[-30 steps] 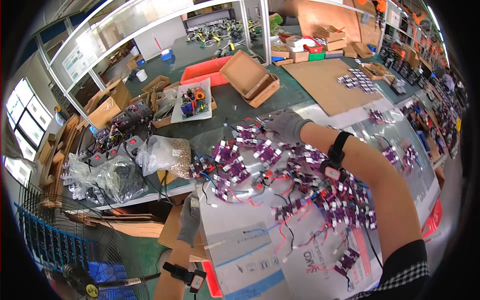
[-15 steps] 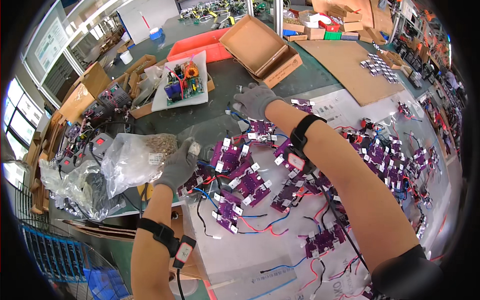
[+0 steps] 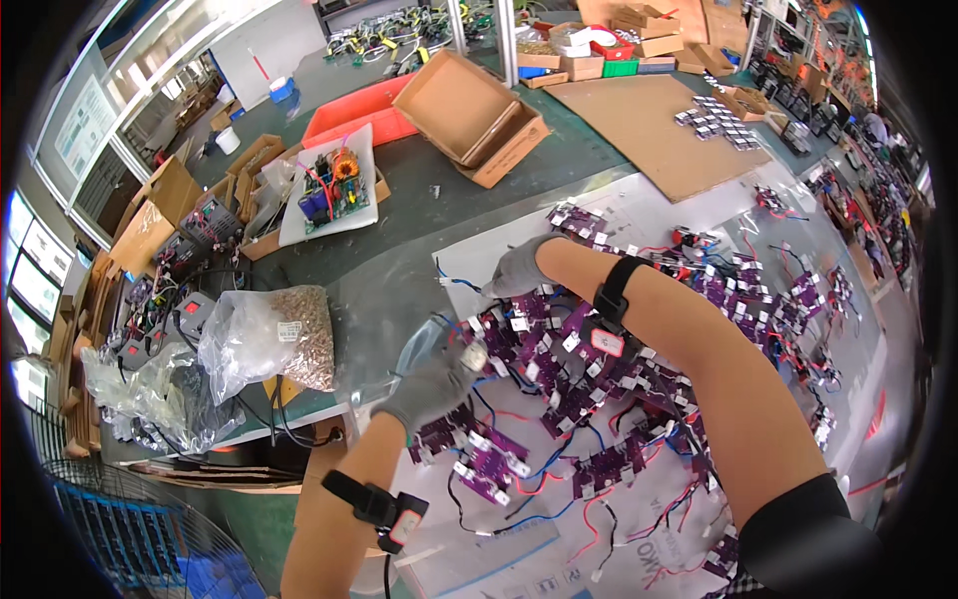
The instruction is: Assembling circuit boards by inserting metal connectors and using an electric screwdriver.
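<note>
My left hand [image 3: 431, 391], in a grey glove, reaches in at the left edge of a crowded group of purple circuit boards [image 3: 519, 329]. A small whitish piece [image 3: 474, 355] shows at its fingertips; its kind is unclear. At the far edge of the group is my right hand [image 3: 524, 268], also gloved, its fingers bent together and down. Its fingertips meet the boards beside a blue wire [image 3: 461, 283], and what they grip, if anything, is hidden. Below the left hand lies another purple board [image 3: 491, 467] with white tabs and trailing wires.
A clear bag of small brownish parts [image 3: 302, 334] sits on the left. Behind are a board with colourful components [image 3: 339, 190], a red bin [image 3: 359, 108] and an open cardboard box [image 3: 469, 115]. More purple boards [image 3: 768, 309] spread right, before a cardboard sheet [image 3: 649, 130].
My left hand has moved right from beside the bag to the boards, which now lie more bunched and farther right. My right hand has come nearer, its fingers drawn in. The view has shifted.
</note>
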Action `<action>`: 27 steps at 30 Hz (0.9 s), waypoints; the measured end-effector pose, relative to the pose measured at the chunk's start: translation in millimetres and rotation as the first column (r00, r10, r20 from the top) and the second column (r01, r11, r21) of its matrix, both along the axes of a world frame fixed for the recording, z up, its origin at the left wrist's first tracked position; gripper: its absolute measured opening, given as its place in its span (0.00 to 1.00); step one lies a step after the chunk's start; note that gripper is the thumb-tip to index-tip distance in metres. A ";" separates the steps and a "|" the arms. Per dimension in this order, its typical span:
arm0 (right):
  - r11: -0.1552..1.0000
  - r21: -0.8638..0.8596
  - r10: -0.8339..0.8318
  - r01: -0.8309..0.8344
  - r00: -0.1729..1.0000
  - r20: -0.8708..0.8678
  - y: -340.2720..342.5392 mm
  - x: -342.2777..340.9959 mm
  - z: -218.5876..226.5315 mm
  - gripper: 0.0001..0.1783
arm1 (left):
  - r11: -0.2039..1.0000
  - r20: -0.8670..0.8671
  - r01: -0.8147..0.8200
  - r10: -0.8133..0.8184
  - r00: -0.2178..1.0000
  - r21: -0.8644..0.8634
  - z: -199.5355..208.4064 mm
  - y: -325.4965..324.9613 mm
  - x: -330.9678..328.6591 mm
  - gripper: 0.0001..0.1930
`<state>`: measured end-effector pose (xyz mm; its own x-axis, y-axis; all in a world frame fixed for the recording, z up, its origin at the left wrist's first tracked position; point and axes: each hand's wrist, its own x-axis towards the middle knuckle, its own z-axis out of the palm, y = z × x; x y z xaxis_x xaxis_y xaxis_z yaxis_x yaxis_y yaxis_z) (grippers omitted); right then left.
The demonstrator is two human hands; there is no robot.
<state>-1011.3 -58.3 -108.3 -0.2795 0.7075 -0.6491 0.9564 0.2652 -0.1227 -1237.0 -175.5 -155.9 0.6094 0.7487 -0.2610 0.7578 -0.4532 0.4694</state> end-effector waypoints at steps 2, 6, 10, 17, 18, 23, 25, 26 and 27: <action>0.999 -0.024 -0.042 0.042 0.999 -0.005 -22.7 19.9 9.9 0.33 | 0.994 0.464 0.023 0.031 0.885 -0.109 -15.0 -26.4 26.9 0.25; 0.998 0.010 0.059 -0.060 0.993 0.102 -64.4 54.9 20.2 0.34 | 0.946 0.338 -0.040 0.154 0.928 -0.323 -44.5 -79.6 75.3 0.33; 0.993 -0.054 0.115 -0.107 0.978 0.174 -97.0 80.7 17.3 0.37 | 0.937 0.296 0.005 0.104 0.950 -0.348 -36.7 -117.3 107.5 0.35; 0.993 -0.120 0.036 -0.016 0.986 0.163 -136.9 151.6 -0.8 0.37 | 0.855 0.334 0.057 0.139 0.932 -0.515 -56.7 -165.3 174.6 0.37; 0.991 -0.135 0.040 -0.018 0.986 0.160 -142.4 159.4 1.8 0.37 | 0.850 0.337 0.102 0.094 0.937 -0.518 -59.9 -169.6 184.0 0.37; 0.857 0.473 -0.193 0.204 0.978 -0.073 -197.3 148.5 44.9 0.27 | 0.670 0.286 -0.063 0.397 0.872 -0.739 -47.0 -174.8 215.7 0.39; 0.646 0.672 -0.165 0.363 0.925 -0.342 -250.8 131.5 67.6 0.25 | 0.500 0.229 -0.055 0.488 0.842 -0.864 -31.7 -173.5 213.1 0.37; 0.515 0.743 -0.074 0.428 0.885 -0.459 -283.8 120.4 76.9 0.24 | 0.437 0.270 0.008 0.540 0.797 -0.899 -24.4 -174.6 210.6 0.35; 0.526 0.690 -0.022 0.497 0.819 -0.574 -325.5 115.0 83.2 0.24 | 0.426 0.261 0.021 0.513 0.817 -0.904 -17.6 -176.0 208.5 0.35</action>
